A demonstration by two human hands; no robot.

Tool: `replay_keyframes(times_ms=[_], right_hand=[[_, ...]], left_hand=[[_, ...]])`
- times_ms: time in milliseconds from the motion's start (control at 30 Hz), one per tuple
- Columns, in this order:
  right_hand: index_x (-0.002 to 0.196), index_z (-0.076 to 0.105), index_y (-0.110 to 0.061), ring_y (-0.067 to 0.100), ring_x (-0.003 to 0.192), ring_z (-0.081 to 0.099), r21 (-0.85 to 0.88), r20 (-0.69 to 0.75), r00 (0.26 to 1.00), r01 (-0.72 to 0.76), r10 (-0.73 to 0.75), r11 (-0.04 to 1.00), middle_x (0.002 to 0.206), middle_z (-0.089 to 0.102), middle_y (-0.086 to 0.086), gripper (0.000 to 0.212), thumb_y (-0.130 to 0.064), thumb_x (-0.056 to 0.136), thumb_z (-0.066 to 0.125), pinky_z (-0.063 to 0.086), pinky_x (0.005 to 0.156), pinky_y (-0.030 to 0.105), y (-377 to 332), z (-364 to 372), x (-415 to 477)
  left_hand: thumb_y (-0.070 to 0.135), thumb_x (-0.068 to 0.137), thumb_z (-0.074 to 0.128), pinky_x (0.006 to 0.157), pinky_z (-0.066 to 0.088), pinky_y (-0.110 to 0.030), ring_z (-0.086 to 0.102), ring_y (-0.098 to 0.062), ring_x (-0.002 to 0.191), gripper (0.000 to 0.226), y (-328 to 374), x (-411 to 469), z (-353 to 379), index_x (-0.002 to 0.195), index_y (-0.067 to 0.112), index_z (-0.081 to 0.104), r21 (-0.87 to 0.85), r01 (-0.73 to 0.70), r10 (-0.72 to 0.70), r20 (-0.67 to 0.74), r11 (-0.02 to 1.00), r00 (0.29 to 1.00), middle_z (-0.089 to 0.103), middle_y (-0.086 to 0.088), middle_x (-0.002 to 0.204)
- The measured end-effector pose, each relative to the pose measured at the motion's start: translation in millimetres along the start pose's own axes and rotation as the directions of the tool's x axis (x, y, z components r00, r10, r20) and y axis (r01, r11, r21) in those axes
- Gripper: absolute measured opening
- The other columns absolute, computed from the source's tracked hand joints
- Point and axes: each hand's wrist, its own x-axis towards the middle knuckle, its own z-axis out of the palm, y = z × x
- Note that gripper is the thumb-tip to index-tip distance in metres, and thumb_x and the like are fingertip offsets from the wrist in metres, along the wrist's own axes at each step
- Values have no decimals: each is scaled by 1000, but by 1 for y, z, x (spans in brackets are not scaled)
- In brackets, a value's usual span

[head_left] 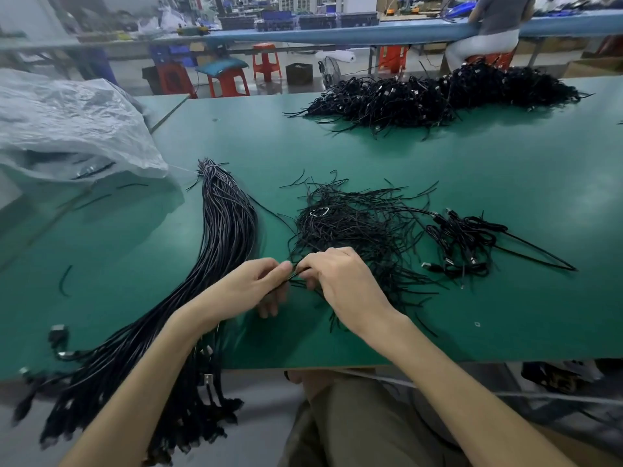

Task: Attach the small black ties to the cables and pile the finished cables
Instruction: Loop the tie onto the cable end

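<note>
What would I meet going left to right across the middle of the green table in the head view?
Crumpled plastic bag → tied bundle of long cables → loose pile of black ties → small heap of cables.
</note>
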Motion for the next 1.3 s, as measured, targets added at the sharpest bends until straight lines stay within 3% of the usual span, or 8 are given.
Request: replay_keyframes(times_ms=[167,400,567,700,967,1100,1233,1300], right_hand=[[98,74,-5,23,84,66,136,-172,985,37,-13,990,83,74,2,28,-5,87,49,53,86,40,-19,-7,2],[100,74,-10,23,80,68,353,-239,963,-37,128,935,80,72,-4,30,2,92,48,53,85,47,-23,-2,17],[94,74,-7,8,69,65,480,-292,943,2,157,877,73,68,-1,24,-3,94,50,57,75,38,-31,2,25],[93,74,-6,10,65,64,566,-277,937,-20,213,824,71,68,0,23,4,96,53,56,67,26,-29,6,27],[91,74,-13,15,59,64,578,-259,932,-59,252,814,70,68,-3,26,0,95,52,56,64,31,-18,13,23],[88,75,-14,18,58,64,645,-221,910,-133,350,752,68,68,-1,30,4,97,53,58,63,33,-7,17,23],[84,75,-15,21,55,64,676,-203,895,-166,398,718,68,68,1,31,4,96,54,57,62,29,-3,18,24],[83,75,-16,23,54,64,676,-198,894,-172,402,716,67,69,1,30,2,96,55,56,62,30,-2,17,25]], left_hand=[[77,92,30,46,40,-22,42,-18,36,81,-22,-14,-22,61,13,68,89,110,-117,75,990,990,52,-7,47],[85,91,30,43,35,-20,34,-17,35,84,-24,-34,-41,55,14,56,33,115,-118,88,993,989,43,-6,44],[81,92,29,44,39,-21,35,-18,33,82,-21,-34,-41,51,14,52,94,113,-119,68,989,991,41,-9,41],[88,88,25,52,39,-26,36,-20,37,86,-24,-38,-43,54,13,52,107,106,-110,33,989,993,43,-7,41],[84,91,22,53,46,-23,52,-16,34,86,-36,-32,-33,52,17,61,298,167,-122,-166,940,979,58,-6,43],[93,84,16,54,46,-20,55,-10,40,92,-44,-41,-32,51,18,57,308,82,-23,-192,948,981,59,-2,47],[86,89,16,58,42,-20,52,-5,47,78,-43,-48,-34,59,24,53,445,-51,119,-127,894,985,60,3,54],[78,95,23,57,39,-18,49,-6,49,67,-41,-50,-37,64,25,51,418,-115,148,-48,901,988,59,4,55]])
